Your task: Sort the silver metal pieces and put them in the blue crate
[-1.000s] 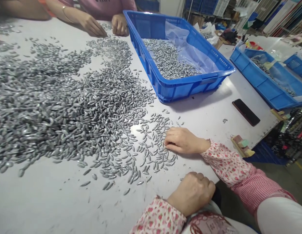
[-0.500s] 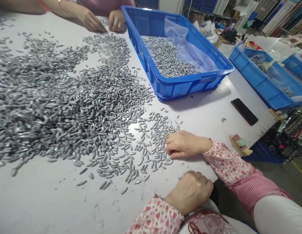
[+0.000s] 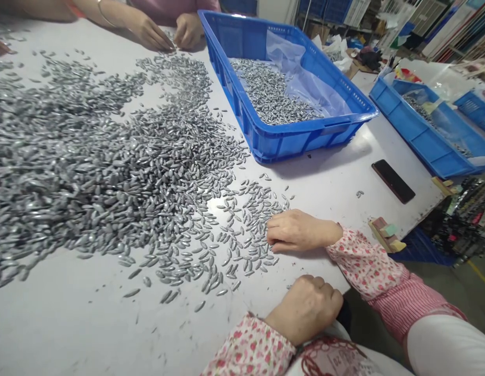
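Observation:
My right hand [image 3: 295, 230] lies on the white table with its fingers together and curled down at the edge of small silver-grey, pointed oval pieces [image 3: 252, 209]. Its fingertips are turned away, so whatever lies under them is hidden. Closer to my body, my left hand [image 3: 307, 308] is a closed fist at the table's edge, back of the hand up, with no piece visible in it. A broad heap of the same oval pieces [image 3: 120, 167] spreads across the left and middle of the table.
Beyond my right hand stands a blue crate [image 3: 305, 138] holding similar pieces and clear plastic. A phone [image 3: 393, 180] lies at right, near small blocks [image 3: 387, 234] on the edge. Another blue crate [image 3: 410, 122] stands farther right. A co-worker's hands [image 3: 152, 34] are across the table.
Another person's fingers have come into view at the far left edge. My right hand's fingers have shifted very slightly; my left hand stays put.

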The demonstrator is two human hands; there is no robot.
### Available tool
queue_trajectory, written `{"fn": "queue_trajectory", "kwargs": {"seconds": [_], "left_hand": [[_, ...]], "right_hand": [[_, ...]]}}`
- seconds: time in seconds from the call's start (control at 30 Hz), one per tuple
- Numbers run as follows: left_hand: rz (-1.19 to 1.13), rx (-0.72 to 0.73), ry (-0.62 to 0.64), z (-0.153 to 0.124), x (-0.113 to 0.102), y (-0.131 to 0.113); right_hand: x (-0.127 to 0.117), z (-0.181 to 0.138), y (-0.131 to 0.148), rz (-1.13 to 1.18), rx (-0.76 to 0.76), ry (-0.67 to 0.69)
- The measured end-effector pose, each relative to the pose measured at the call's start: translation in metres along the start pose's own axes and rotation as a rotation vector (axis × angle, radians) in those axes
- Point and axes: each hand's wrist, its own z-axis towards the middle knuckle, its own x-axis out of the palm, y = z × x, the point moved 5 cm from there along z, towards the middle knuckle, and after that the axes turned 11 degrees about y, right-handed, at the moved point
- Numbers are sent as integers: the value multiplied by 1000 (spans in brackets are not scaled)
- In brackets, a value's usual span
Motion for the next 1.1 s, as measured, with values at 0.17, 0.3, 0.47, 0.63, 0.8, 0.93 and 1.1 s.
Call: {"fn": "queue_trajectory", "kwargs": {"seconds": [0.17,0.3,0.47,0.63,0.8,0.93,1.1], "left_hand": [[1,1,19,0,-2,1],[-3,-4,25,0,-3,1],[2,-11,22,0,-1,1],[-7,-5,42,0,-1,1],[8,-2,33,0,0,1],[19,10,7,-1,0,0],[52,12,-32,-2,-2,-1]], "right_hand": [[2,1,-1,-16,38,1],[1,-1,-7,-14,107,-7],[0,-2,-13,-37,152,-28],[5,-2,-12,-136,191,13],[2,9,0,-32,156,-145],[3,20,15,-9,62,-156],[1,19,11,36,122,-91]]}}
